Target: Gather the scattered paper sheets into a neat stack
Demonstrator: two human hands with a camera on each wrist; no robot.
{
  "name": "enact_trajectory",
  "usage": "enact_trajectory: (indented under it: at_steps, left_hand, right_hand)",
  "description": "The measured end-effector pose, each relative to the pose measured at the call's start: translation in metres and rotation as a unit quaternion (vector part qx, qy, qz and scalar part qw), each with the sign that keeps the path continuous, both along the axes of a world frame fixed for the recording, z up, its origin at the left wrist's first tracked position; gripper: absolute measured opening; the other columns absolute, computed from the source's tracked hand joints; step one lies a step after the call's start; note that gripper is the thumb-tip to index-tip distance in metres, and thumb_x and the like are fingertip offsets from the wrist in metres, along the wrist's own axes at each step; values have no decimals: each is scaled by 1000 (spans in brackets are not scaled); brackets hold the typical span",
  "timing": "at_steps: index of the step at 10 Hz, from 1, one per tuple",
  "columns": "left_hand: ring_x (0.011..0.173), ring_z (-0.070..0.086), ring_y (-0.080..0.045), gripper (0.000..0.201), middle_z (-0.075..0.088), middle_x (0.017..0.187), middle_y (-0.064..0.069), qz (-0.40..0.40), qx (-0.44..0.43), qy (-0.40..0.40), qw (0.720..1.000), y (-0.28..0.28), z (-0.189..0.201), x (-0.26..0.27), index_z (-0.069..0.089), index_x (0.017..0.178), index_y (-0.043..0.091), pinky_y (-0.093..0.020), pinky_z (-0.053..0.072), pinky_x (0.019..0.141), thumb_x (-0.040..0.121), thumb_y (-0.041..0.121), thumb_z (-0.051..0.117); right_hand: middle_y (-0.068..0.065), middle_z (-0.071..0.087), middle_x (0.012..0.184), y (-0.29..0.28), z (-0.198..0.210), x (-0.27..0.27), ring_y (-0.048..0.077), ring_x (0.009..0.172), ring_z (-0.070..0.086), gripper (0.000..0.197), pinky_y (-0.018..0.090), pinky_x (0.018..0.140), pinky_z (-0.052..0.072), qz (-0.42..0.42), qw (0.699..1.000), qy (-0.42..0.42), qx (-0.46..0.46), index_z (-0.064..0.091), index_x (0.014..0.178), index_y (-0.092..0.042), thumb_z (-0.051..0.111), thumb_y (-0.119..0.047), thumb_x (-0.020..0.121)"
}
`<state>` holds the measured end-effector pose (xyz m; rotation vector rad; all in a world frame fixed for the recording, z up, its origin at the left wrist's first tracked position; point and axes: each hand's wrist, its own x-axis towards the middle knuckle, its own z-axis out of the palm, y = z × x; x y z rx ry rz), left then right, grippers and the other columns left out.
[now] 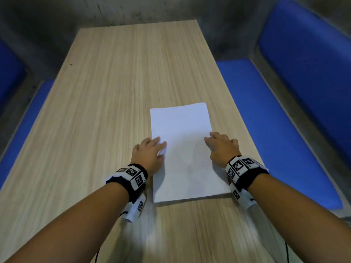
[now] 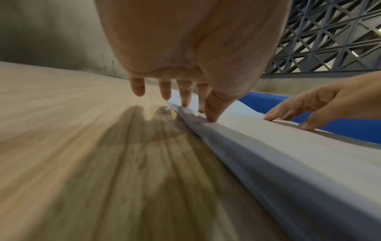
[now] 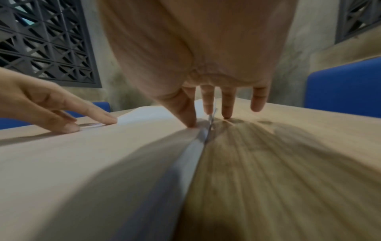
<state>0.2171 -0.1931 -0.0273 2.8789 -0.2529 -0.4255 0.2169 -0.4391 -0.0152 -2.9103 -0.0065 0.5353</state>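
Note:
A stack of white paper sheets [image 1: 182, 149] lies lengthwise on the wooden table [image 1: 114, 92], right of centre and near me. My left hand [image 1: 157, 147] rests at the stack's left long edge, its thumb [image 2: 212, 114] on the top sheet and its straight fingers [image 2: 184, 97] along the edge. My right hand [image 1: 212, 141] rests at the right long edge in the same way, thumb [image 3: 189, 120] on the paper [image 3: 103, 163] and fingers [image 3: 226, 107] reaching down to the table beside it. The sheet edges look roughly aligned. No loose sheet shows elsewhere.
Blue padded benches run along both sides of the table, on the right [image 1: 266, 120] and on the left [image 1: 22, 130], with a blue backrest [image 1: 307, 54] at the far right. A grey concrete wall [image 1: 152, 10] closes the far end.

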Motion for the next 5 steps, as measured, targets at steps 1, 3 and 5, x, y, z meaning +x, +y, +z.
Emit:
enact_trajectory:
  at_steps: [1,3,5]
  left_hand:
    - [151,5,-21,78,8,164,11,-20,33,48,998,4,-4,-3,20,152,37,-52,7,118,84,70,40]
    - [151,1,-20,88,4,164,12,-21,46,42,998,4,-7,-4,14,153,38,-53,4,118,78,76,43]
    - [152,0,-21,90,2,165,10,-35,54,37,997,2,-2,-4,12,153,37,-54,2,118,78,76,42]
  right_hand:
    - [-5,17,159,-2,-1,-1,21,141,24,65,54,107,18,21,1000,10,-17,36,140,-30,48,-55,81]
    - [-6,18,159,-1,-1,-3,20,141,23,81,54,107,18,30,999,9,-37,34,140,-31,54,-67,70]
    - [-5,18,159,3,2,-1,20,142,22,83,54,107,17,24,999,10,-35,34,141,-30,55,-66,69]
